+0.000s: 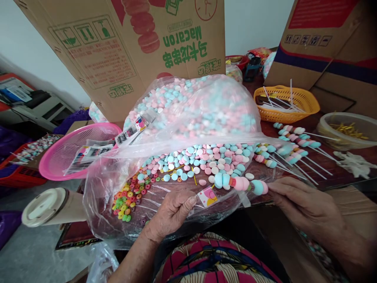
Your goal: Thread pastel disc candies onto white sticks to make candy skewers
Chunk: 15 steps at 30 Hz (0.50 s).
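Note:
A candy skewer (240, 182) of blue and pink marshmallow pieces lies level between my hands, inside a thin clear wrapper with a pink printed end (207, 196). My left hand (171, 212) pinches the wrapper at the stick end. My right hand (300, 202) pinches the skewer's tip at the last blue piece. Just behind them, loose pink, blue and white candies (206, 157) spill from a big clear plastic bag (194, 106). Small coloured ring candies (129, 196) lie on the plastic at the left.
Several finished skewers (291, 151) lie to the right on the dark table. An orange basket (285, 104) holds white sticks; a clear bowl (347, 129) holds gold ties. A pink basket (76, 151) and a white cup (53, 206) are left. Cardboard boxes (132, 47) stand behind.

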### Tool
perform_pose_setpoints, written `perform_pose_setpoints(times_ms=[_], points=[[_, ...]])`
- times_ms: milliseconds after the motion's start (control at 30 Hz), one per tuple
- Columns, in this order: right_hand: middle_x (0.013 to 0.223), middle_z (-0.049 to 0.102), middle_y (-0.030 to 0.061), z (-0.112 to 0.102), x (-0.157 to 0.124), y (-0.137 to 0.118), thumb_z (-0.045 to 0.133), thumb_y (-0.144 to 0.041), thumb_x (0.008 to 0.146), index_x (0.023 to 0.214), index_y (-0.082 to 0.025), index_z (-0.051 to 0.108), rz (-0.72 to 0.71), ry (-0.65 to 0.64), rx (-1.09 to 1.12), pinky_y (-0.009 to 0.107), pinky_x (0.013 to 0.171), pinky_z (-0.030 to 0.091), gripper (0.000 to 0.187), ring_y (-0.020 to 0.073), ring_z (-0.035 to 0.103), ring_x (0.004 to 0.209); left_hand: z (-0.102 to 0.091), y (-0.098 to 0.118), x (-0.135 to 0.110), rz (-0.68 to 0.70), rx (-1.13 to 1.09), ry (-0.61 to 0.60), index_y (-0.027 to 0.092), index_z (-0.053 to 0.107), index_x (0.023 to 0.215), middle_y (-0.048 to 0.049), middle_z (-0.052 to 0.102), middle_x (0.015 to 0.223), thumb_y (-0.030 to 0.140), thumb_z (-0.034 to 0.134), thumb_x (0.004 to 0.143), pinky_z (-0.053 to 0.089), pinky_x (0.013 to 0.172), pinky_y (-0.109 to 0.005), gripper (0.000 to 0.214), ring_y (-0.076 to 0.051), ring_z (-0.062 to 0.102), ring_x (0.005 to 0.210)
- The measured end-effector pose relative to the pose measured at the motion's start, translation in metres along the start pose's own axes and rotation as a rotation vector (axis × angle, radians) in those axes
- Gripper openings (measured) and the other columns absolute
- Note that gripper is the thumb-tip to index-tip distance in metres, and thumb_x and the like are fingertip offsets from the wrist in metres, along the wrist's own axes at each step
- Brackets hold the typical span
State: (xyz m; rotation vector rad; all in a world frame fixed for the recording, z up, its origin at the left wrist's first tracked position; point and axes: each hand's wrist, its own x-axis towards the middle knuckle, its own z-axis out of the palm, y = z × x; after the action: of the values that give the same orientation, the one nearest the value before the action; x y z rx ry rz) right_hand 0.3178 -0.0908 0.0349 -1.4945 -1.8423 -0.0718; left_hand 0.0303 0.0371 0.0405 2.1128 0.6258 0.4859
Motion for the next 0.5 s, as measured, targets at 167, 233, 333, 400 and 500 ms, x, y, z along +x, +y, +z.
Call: perform_pose_setpoints(times_ms=[167,233,333,400,500], points=[[0.088,0.065,0.005,0.003,-0.003,-0.004,0.052,-0.012,0.086,0.109,-0.025,0.059,-0.067,-0.034,-0.047,0.028,0.065,0.054,0.028,0.0175,0.064,0.075,0.001,-0.002,0.0,0.0,0.014,0.107,0.02,0.065,0.083,-0.0045,0.066,0.078,0.042,0.034,0.096,0.047,0.081,-0.03,0.041,-0.017,0.06,0.081],[0.088,0.065,0.0057,0.002,-0.006,-0.005,0.053,-0.012,0.085,0.109,-0.023,0.06,-0.092,-0.045,-0.077,0.027,0.066,0.054,0.027,0.0171,0.064,0.076,0.002,-0.004,0.0,-0.022,0.037,0.149,0.019,0.065,0.081,-0.0039,0.066,0.077,0.039,0.035,0.096,0.047,0.075,-0.028,0.039,-0.016,0.061,0.078],[0.088,0.066,0.0053,0.001,-0.01,-0.005,0.054,-0.013,0.084,0.106,-0.023,0.062,-0.112,-0.059,-0.097,0.027,0.065,0.053,0.026,0.017,0.064,0.076,0.003,-0.003,0.0,-0.044,0.075,0.145,0.019,0.066,0.078,-0.0032,0.067,0.076,0.036,0.036,0.096,0.047,0.072,-0.027,0.039,-0.016,0.061,0.076],[0.087,0.067,0.005,0.001,-0.01,-0.004,0.054,-0.013,0.084,0.105,-0.024,0.063,-0.126,-0.078,-0.092,0.027,0.064,0.052,0.025,0.0172,0.064,0.076,0.003,-0.001,0.002,-0.033,0.096,0.129,0.019,0.067,0.081,-0.0035,0.067,0.077,0.036,0.036,0.096,0.048,0.075,-0.028,0.038,-0.017,0.061,0.077],[0.085,0.067,0.0053,0.002,-0.007,-0.006,0.052,-0.013,0.085,0.101,-0.022,0.064,-0.126,-0.126,-0.086,0.026,0.06,0.051,0.022,0.017,0.064,0.074,0.003,0.004,0.005,-0.021,0.127,0.073,0.02,0.068,0.083,-0.0044,0.068,0.076,0.037,0.035,0.096,0.048,0.08,-0.031,0.039,-0.018,0.062,0.078]])
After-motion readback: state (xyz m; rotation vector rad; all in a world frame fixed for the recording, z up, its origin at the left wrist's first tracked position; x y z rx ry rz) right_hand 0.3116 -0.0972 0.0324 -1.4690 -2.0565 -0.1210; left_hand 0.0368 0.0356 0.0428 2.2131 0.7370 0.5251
